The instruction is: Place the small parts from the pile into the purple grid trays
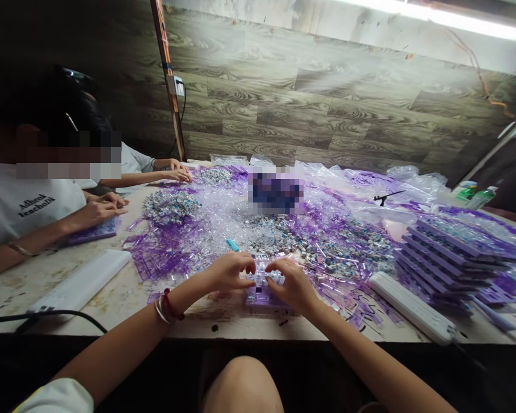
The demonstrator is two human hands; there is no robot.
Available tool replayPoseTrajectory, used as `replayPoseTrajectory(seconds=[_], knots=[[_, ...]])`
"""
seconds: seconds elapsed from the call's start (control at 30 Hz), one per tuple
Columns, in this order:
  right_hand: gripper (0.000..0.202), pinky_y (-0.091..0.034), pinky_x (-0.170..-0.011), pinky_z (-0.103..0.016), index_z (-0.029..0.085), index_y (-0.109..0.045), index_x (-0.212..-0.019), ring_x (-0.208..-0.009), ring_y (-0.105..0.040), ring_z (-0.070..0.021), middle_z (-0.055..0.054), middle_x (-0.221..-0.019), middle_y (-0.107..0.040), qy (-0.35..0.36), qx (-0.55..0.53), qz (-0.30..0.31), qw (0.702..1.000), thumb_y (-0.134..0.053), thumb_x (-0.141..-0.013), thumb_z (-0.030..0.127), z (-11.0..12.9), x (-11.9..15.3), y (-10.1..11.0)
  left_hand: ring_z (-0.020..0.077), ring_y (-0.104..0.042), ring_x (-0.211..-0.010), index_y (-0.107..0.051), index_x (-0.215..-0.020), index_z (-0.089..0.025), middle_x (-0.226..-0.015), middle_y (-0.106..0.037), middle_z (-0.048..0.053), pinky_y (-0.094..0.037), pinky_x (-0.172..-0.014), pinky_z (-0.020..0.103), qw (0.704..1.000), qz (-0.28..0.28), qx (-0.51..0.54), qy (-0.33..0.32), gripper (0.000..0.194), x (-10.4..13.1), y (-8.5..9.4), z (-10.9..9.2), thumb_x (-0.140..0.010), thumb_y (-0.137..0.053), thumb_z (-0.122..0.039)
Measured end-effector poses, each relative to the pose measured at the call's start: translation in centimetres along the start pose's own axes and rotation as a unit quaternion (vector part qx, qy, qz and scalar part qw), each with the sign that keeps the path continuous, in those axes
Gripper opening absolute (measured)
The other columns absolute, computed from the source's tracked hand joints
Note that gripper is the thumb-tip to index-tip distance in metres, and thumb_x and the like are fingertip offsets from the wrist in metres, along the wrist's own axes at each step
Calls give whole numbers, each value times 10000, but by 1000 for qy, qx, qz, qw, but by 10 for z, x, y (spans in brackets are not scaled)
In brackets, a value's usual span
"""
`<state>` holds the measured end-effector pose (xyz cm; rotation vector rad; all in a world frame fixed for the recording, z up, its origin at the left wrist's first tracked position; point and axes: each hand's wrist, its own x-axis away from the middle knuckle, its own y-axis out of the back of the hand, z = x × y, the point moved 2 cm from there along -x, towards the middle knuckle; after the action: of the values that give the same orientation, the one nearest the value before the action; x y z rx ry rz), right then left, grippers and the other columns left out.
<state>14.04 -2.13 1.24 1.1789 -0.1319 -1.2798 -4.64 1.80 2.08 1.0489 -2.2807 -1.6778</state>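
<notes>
A purple tray (264,297) with small clear pieces in it lies near the table's front edge. My left hand (232,269) is at its left side, thumb and fingers curved in a pinch over it. Opposite, my right hand (291,281) bends its fingers and thumb over the tray's right part. What either hand holds is too small to make out. Just beyond my left hand lies a small turquoise tool (232,245). Behind the tray spreads a pile of clear pieces (223,218), with purple strips (165,252) to its left.
Stacked purple trays (451,258) stand at the right, beside a white power strip (413,307). A white bar-shaped object (83,281) with a black cable lies at the left. Two people work along the left side, one with hands (98,211) over another purple tray (95,232). Green bottles (481,196) stand far right.
</notes>
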Motion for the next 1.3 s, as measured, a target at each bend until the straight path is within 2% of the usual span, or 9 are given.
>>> replayPoseTrajectory(seconds=[0.1, 0.27, 0.57, 0.73, 0.93, 1.13, 1.3], knots=[[137, -472, -790, -326, 197, -621, -837, -852, -618, -205, -42, -853, -684, 11, 0, 13, 1000, -645, -749, 94, 3, 1, -4, 147, -563, -733, -611, -886, -156, -814, -618, 16, -407, -666, 229, 1000, -10, 29, -8, 223, 0, 4, 1, -736, -703, -292], [138, -478, -769, -307, 209, -650, -842, -846, -617, -198, -32, -837, -698, 30, 3, 19, 999, -669, -764, 97, 10, 0, -9, 131, -565, -696, -623, -799, -153, -747, -621, 5, -404, -646, 209, 999, -11, 39, -12, 72, 0, 4, 1, -735, -654, -162], [134, -479, -755, -297, 227, -704, -865, -850, -611, -193, -32, -832, -718, 33, 14, 21, 999, -687, -778, 125, 14, -3, -8, 121, -563, -664, -651, -778, -160, -724, -637, -2, -386, -636, 207, 1000, -9, 5, -4, 68, 1, 5, 2, -713, -659, -143], [112, -484, -785, -307, 204, -713, -796, -836, -622, -183, -40, -851, -721, 55, -7, 23, 998, -678, -778, 99, 16, -4, -9, 120, -555, -646, -662, -768, -155, -707, -633, 1, -387, -627, 207, 1000, 4, 4, 12, 44, 1, 2, 5, -726, -668, -162], [169, -489, -720, -258, 184, -711, -715, -750, -636, -151, -39, -793, -698, 46, -40, 44, 997, -650, -761, 34, 15, -7, -13, 125, -554, -652, -662, -720, -148, -703, -609, 10, -391, -613, 210, 999, 9, 36, 15, 41, 1, -1, 7, -750, -669, -175], [245, -437, -604, -204, 159, -712, -631, -621, -594, -116, -19, -669, -655, 31, -38, 108, 993, -622, -680, -64, 17, -17, -10, 114, -556, -651, -629, -649, -130, -704, -603, 4, -405, -605, 196, 991, 21, 120, 62, 85, 0, -3, 8, -709, -687, -116], [289, -385, -549, -183, 158, -698, -589, -546, -539, -85, -3, -628, -629, 24, -35, 149, 988, -566, -646, -93, 21, -27, -7, 114, -559, -631, -631, -597, -117, -653, -610, 9, -391, -583, 194, 988, 12, 130, 79, 123, 0, -5, 6, -692, -703, -90]])
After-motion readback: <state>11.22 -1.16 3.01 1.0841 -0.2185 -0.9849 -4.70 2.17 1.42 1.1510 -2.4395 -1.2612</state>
